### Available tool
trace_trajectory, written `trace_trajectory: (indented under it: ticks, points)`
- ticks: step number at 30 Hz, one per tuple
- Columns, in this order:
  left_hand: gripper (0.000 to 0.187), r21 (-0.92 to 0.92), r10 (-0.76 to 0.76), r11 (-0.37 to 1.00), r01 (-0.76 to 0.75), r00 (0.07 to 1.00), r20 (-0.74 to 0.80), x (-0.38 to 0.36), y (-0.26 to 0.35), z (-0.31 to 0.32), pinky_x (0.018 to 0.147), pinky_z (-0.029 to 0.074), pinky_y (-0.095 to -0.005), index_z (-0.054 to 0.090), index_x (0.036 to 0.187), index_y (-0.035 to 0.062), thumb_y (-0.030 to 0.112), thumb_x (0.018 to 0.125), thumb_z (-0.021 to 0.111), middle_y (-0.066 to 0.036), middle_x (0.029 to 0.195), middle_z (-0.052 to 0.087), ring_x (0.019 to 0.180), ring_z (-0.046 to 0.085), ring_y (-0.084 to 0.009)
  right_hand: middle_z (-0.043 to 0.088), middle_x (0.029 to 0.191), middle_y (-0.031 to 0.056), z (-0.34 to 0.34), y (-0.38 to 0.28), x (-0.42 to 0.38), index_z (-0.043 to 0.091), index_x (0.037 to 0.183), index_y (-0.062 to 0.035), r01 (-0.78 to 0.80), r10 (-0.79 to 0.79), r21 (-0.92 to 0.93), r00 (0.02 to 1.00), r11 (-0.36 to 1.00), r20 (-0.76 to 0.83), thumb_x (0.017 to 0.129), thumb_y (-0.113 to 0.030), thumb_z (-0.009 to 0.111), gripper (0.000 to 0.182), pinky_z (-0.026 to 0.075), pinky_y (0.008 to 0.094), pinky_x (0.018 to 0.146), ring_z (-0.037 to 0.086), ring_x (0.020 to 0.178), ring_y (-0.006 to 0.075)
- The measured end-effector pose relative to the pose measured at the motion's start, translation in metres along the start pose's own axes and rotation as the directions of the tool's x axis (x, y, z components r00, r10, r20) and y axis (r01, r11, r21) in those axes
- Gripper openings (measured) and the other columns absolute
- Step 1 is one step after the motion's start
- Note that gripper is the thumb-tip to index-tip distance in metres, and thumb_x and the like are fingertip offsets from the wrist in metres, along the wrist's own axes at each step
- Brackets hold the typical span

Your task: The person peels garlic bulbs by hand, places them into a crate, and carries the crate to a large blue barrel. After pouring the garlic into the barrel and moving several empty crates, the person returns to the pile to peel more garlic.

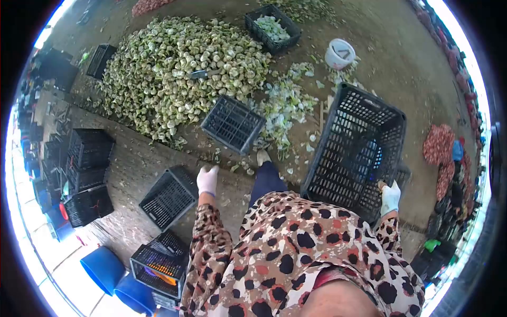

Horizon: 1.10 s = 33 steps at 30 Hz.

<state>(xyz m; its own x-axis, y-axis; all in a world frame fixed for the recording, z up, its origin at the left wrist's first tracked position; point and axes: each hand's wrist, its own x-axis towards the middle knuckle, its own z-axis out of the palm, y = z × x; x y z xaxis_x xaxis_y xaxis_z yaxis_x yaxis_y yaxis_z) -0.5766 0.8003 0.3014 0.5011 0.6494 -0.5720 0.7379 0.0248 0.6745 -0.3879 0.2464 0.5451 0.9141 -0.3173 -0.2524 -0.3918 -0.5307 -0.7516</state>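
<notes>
A large black crate [343,142] stands tilted beside my body on the right, its open side showing. My right hand [390,196], in a whitish glove, is closed on the crate's near right edge. On the other side, my left hand [207,180] wears a pale pinkish glove; its fingers are curled in and nothing shows in them. Below and left of it, an empty black crate [168,196] lies on the boards. A smaller upturned black crate [233,124] is ahead of my foot, beside a big heap of pale green bulbs [179,74].
A knife [199,74] lies on the heap. Farther off are a black crate with pale pieces [272,30] and a white bucket [340,54]. Leaf scraps [285,108] litter the floor. Stacked crates [90,158] and blue tubs [103,269] stand left, reddish sacks [438,145] right.
</notes>
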Motion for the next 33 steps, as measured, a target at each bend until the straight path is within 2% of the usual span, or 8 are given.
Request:
trace_trajectory:
  ticks: [5, 10, 11, 15, 20, 25, 29, 33]
  points:
    - [0.054, -0.026, 0.052, 0.998, -0.057, 0.986, -0.156, 0.11, 0.104, 0.125, 0.092, 0.05, -0.0394, 0.06, 0.115, -0.0039, 0.031, 0.075, 0.072, -0.026, 0.111, 0.066, 0.107, 0.063, -0.0387, 0.068, 0.103, 0.0041, 0.048, -0.056, 0.1, 0.059, 0.127, 0.0022, -0.007, 0.01, -0.18, 1.0, 0.984, 0.013, 0.081, 0.006, 0.057, 0.046, 0.048, 0.0245, 0.075, 0.062, 0.083, 0.0125]
    - [0.099, 0.177, -0.107, 0.97, 0.164, 0.951, -0.289, 0.169, 0.166, 0.228, 0.112, 0.035, -0.0428, 0.032, 0.148, 0.0033, 0.048, 0.072, 0.077, -0.025, 0.149, 0.037, 0.136, 0.039, -0.0416, 0.065, 0.118, 0.0072, 0.083, -0.093, 0.165, 0.053, 0.133, 0.0033, 0.249, -0.245, -0.042, 0.967, 0.968, 0.075, 0.082, 0.006, 0.059, 0.051, 0.046, 0.0283, 0.093, 0.063, 0.098, 0.0193]
    - [0.103, 0.24, -0.121, 0.949, 0.204, 0.939, -0.322, 0.177, 0.173, 0.239, 0.113, 0.034, -0.043, 0.03, 0.149, 0.0034, 0.051, 0.071, 0.077, -0.024, 0.149, 0.036, 0.136, 0.038, -0.0409, 0.065, 0.12, 0.0083, 0.079, -0.101, 0.194, 0.055, 0.132, 0.0006, 0.09, -0.056, -0.178, 0.98, 0.98, 0.191, 0.083, 0.001, 0.059, 0.049, 0.047, 0.0284, 0.092, 0.063, 0.1, 0.0192]
    - [0.11, 0.183, -0.394, 0.875, 0.448, 0.879, -0.27, 0.186, 0.159, 0.262, 0.117, 0.022, -0.052, 0.02, 0.154, 0.0065, 0.053, 0.071, 0.077, -0.022, 0.158, 0.02, 0.145, 0.024, -0.0388, 0.067, 0.113, 0.0062, 0.135, -0.12, 0.25, 0.057, 0.129, 0.0016, 0.073, -0.011, -0.182, 0.947, 0.981, 0.322, 0.083, -0.001, 0.058, 0.045, 0.049, 0.0279, 0.087, 0.064, 0.095, 0.0174]
    - [0.097, 0.271, -0.341, 0.819, 0.506, 0.809, -0.478, 0.187, 0.126, 0.295, 0.118, 0.013, -0.0588, 0.021, 0.154, 0.0062, 0.034, 0.078, 0.075, -0.022, 0.157, 0.022, 0.148, 0.018, -0.0387, 0.066, 0.114, 0.0066, 0.222, -0.127, 0.355, 0.059, 0.125, 0.0038, 0.182, -0.032, -0.223, 0.837, 0.958, 0.546, 0.084, 0.003, 0.059, 0.041, 0.047, 0.0271, 0.089, 0.062, 0.097, 0.016]
    - [0.081, 0.245, -0.367, 0.73, 0.638, 0.668, -0.647, 0.152, 0.079, 0.252, 0.116, 0.022, -0.0588, 0.032, 0.15, 0.0048, 0.014, 0.075, 0.062, -0.022, 0.154, 0.03, 0.142, 0.031, -0.0385, 0.067, 0.11, 0.0039, 0.263, -0.153, 0.388, 0.061, 0.123, 0.0034, 0.276, -0.001, -0.339, 0.777, 0.899, 0.63, 0.084, 0.002, 0.061, 0.039, 0.046, 0.0259, 0.087, 0.061, 0.092, 0.013]
    - [0.067, 0.052, -0.193, 0.907, 0.417, 0.522, -0.831, 0.117, -0.015, 0.2, 0.111, 0.036, -0.0389, 0.049, 0.138, 0.0013, 0.003, 0.072, 0.053, -0.023, 0.137, 0.052, 0.126, 0.052, -0.0348, 0.068, 0.111, 0.0045, 0.289, -0.154, 0.387, 0.06, 0.123, 0.0028, 0.311, -0.019, -0.308, 0.73, 0.899, 0.683, 0.084, 0.002, 0.061, 0.04, 0.046, 0.0257, 0.089, 0.061, 0.095, 0.0129]
    - [0.059, -0.242, -0.353, 0.933, 0.265, 0.551, -0.756, 0.102, -0.027, 0.12, 0.099, 0.045, -0.0353, 0.055, 0.132, 0.0004, 0.0, 0.073, 0.049, -0.02, 0.121, 0.064, 0.109, 0.063, -0.033, 0.068, 0.112, 0.0053, 0.308, -0.149, 0.385, 0.06, 0.123, 0.0034, 0.455, -0.063, -0.388, 0.709, 0.801, 0.702, 0.084, 0.001, 0.061, 0.039, 0.046, 0.0266, 0.09, 0.061, 0.097, 0.0137]
